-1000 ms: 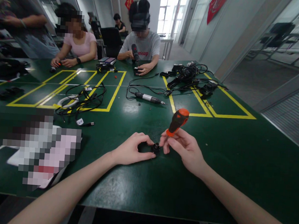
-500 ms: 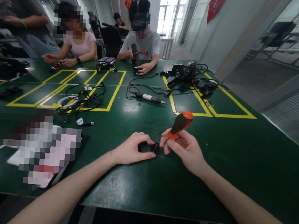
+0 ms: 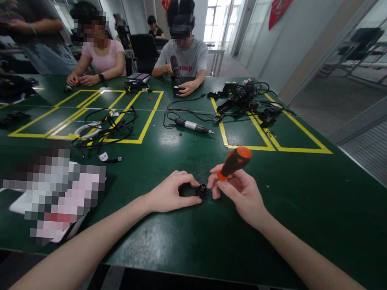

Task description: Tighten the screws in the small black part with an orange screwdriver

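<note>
Between the thumb and fingers of my left hand is a small black round part with a raised tube-like top, standing on the green table. My right hand grips a screwdriver with an orange and black handle. The handle leans up and to the right. Its tip is hidden behind my fingers, close to the right side of the black part, and I cannot tell whether they touch.
Ahead lies a grey and black pen-shaped electric tool with a cord. Black cables lie at left, and a larger cable pile at back right. A blurred pink-and-white object is near my left forearm. A co-worker sits opposite with a power screwdriver.
The screwdriver handle has turned slightly and tipped a little to the right. My left hand and the black part stay in place. The co-worker in pink has brought their hands closer together.
</note>
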Demonstrator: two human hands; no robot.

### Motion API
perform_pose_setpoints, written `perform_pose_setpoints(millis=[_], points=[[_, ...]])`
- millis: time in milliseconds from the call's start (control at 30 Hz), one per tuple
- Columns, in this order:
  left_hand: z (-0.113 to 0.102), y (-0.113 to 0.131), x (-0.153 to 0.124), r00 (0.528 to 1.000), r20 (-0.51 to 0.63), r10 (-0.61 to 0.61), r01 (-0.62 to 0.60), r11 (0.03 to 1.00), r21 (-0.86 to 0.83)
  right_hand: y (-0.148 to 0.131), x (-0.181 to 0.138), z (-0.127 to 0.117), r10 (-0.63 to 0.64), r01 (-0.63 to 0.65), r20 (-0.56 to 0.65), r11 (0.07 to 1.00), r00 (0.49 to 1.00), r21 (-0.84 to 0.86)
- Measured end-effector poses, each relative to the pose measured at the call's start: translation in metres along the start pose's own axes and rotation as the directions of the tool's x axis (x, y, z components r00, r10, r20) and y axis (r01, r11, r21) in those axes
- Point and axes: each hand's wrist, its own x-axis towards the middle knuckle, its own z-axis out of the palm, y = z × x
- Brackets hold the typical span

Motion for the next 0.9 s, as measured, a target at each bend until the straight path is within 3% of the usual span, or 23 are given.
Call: perform_pose_setpoints(millis=[267, 433, 567, 900], points=[[-0.0001, -0.0006, -0.0002, 1.000, 0.003, 0.013, -0.013, 1.000, -0.005, -0.0050, 0.0019, -0.0014, 0.017, -0.019, -0.028, 0.996, 0.999, -0.091], [0.0003, -0.0004, 0.0000, 1.000, -0.001, 0.000, 0.000, 1.000, 0.006, -0.0037, 0.0014, -0.0012, 0.010, -0.008, 0.023, 0.998, 1.000, -0.070], [0.0003, 0.0000, 0.0005, 1.000, 0.001, 0.001, -0.001, 1.000, 0.008, 0.0008, -0.0006, -0.0002, -0.003, 0.003, -0.007, 1.000, 1.000, -0.015], [-0.0012, 0.0013, -0.0001, 1.000, 0.002, 0.000, 0.000, 1.000, 0.005, -0.0034, 0.0018, -0.0020, -0.016, 0.014, -0.016, 0.997, 1.000, -0.071]])
